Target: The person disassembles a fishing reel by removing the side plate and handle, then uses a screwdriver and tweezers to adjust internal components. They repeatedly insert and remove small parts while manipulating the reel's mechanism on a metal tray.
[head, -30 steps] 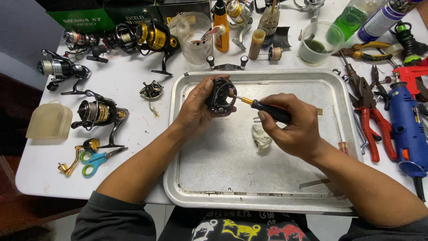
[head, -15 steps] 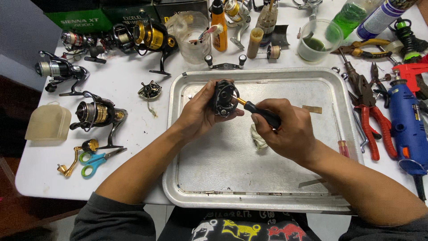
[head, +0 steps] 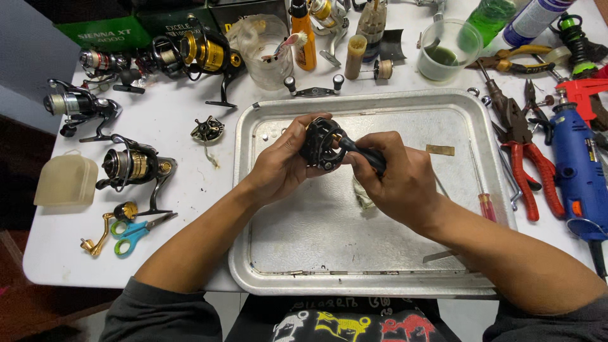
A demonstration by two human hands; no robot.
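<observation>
My left hand grips a small black fishing reel body above a metal tray. In my right hand is a black-handled screwdriver whose tip is pushed into the reel body's right side. Both hands meet over the tray's upper middle. A crumpled whitish rag lies on the tray, partly hidden under my right hand.
Several spinning reels lie on the white table left of the tray, with scissors and a small black spool part. Red pliers, a blue rotary tool and a red-handled screwdriver lie right. Cups and bottles stand behind.
The screwdriver has closed in on the reel body; its yellowish shaft, visible earlier, is now buried in the reel. My right hand has shifted slightly left toward my left hand.
</observation>
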